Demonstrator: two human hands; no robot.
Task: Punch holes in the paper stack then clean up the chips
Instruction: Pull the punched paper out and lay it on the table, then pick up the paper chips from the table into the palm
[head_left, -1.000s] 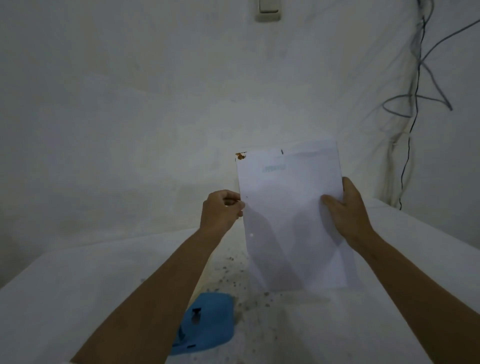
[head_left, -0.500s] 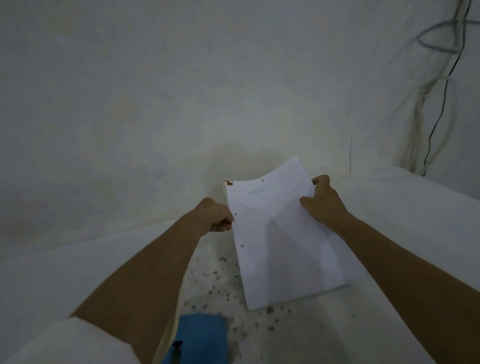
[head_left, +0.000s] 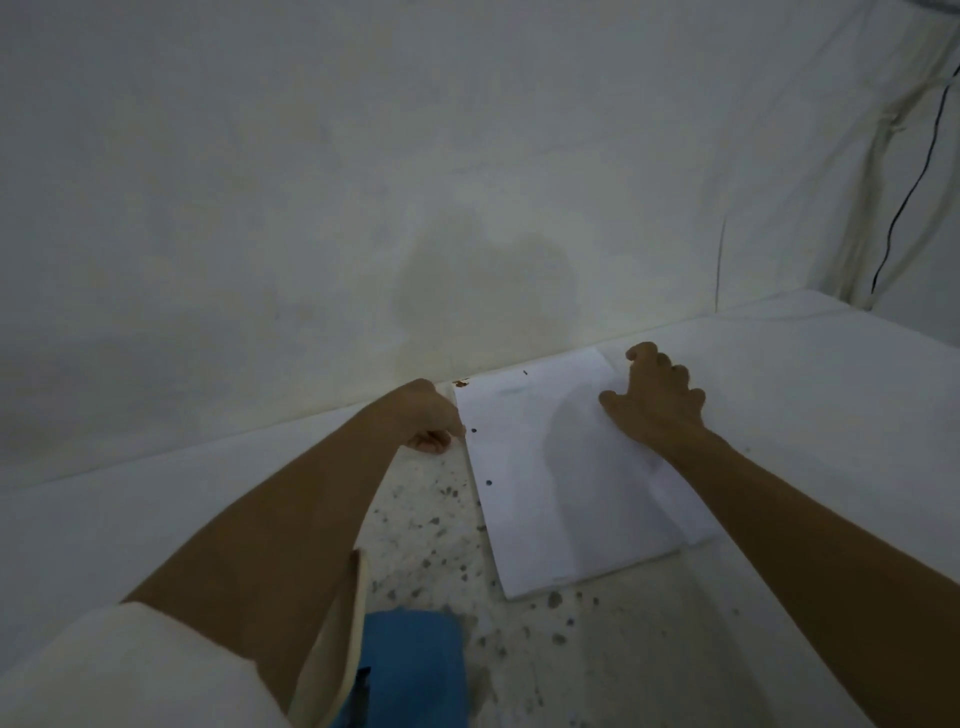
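Observation:
The white paper stack (head_left: 566, 488) lies flat on the table near the back wall, with two punched holes along its left edge. My left hand (head_left: 428, 418) is curled at the stack's upper left edge, fingers closed; whether it still pinches the paper is unclear. My right hand (head_left: 657, 402) rests on the stack's upper right part with fingers spread. A blue hole punch (head_left: 410, 670) sits at the near edge, partly hidden by my left arm. Several small paper chips (head_left: 553, 600) lie scattered on the table in front of and left of the stack.
The table is covered in white cloth (head_left: 805, 415), and a white sheet hangs behind it. A black cable (head_left: 906, 202) runs down the wall at the far right. A small brown mark (head_left: 460, 383) sits at the stack's top left corner.
The stack was held upright in both hands; it has been lowered and now lies flat on the table. The view has tilted downward.

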